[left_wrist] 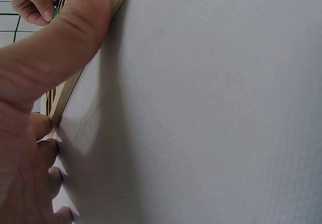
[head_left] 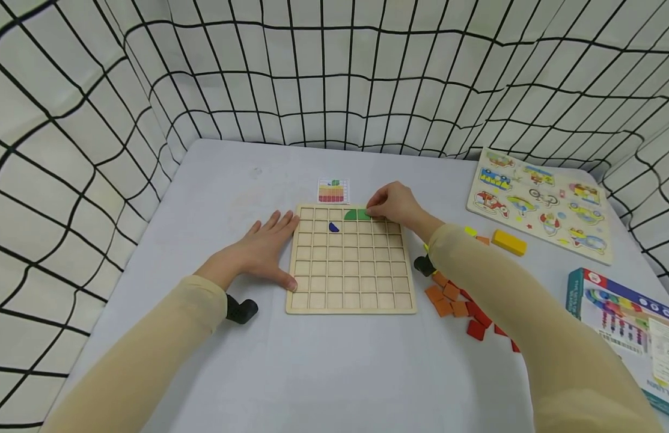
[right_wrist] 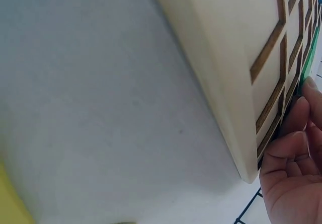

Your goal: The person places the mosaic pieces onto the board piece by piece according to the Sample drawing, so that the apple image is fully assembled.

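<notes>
A square wooden grid board (head_left: 351, 269) lies flat on the white table. My left hand (head_left: 265, 248) has its fingers spread along the board's left edge, with the thumb (left_wrist: 75, 38) against the frame lower down. At the board's top row, my right hand (head_left: 395, 203) pinches a green quarter-round piece (head_left: 362, 214) between thumb and fingertips. Left of it, a similar green piece (head_left: 350, 214) sits in the same row. One row lower lies a dark blue half-round piece (head_left: 333, 227). Behind the board is a small pattern card (head_left: 333, 190) with coloured squares.
Loose orange tiles (head_left: 443, 308) and red tiles (head_left: 476, 329) are scattered right of the board, partly under my right sleeve. A yellow block (head_left: 509, 242), a picture puzzle board (head_left: 537, 204) and a colourful box (head_left: 621, 325) lie farther right. Black netting (head_left: 323, 75) surrounds the table.
</notes>
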Tool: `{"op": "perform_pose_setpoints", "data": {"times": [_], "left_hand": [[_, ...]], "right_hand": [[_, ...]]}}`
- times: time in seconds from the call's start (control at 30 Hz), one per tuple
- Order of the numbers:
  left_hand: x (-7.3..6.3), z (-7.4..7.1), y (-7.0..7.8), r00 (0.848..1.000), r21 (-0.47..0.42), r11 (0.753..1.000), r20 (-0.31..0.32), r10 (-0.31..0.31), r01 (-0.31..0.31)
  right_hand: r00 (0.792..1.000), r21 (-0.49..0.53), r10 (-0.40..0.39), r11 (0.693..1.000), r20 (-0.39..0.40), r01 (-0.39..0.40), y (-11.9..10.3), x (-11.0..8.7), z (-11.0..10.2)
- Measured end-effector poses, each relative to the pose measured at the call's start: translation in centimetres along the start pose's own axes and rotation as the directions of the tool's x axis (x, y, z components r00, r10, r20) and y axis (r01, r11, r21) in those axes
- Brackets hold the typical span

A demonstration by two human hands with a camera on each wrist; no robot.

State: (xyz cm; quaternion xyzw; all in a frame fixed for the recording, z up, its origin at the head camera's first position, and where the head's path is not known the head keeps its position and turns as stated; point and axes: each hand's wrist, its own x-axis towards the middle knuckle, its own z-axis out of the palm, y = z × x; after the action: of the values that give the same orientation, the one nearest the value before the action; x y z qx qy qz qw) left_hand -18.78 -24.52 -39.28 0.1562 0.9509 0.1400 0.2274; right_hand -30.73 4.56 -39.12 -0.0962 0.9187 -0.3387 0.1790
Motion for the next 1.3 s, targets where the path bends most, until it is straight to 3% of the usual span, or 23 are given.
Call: {"op": "perform_pose_setpoints", "data": {"times": [0.3,0.63,0.8,1.07,1.3], "left_hand": [[0.0,0.1,0.0,1.000,0.009,1.000,0.004,-0.002,0.001],[0.2,0.0,0.1,1.000,0.006,1.000,0.013,-0.002,0.002],[0.3,0.1,0.2,1.000,0.010,1.000,0.013,-0.001,0.001],[0.1,0.1,0.4,1.000,0.010,1.000,0.015,-0.006,0.005],[0.3,0.0,0.4,1.000,0.020,1.000,0.012,-0.002,0.001]], "right_hand": [[0.999,0.030,0.018,0.999,-0.032,-0.017,1.7,-2.0,-2.9],[0.997,-0.121,0.068,0.991,0.029,-0.064,7.7,-6.8,-7.5],[0.995,-0.202,0.094,0.976,0.024,-0.087,10.4,-9.2,-9.2],[0.987,-0.240,0.128,0.965,0.092,-0.103,13.7,-12.2,-10.6],[0.981,-0.262,0.133,0.961,0.141,-0.093,14.7,-14.1,-10.9]]}}
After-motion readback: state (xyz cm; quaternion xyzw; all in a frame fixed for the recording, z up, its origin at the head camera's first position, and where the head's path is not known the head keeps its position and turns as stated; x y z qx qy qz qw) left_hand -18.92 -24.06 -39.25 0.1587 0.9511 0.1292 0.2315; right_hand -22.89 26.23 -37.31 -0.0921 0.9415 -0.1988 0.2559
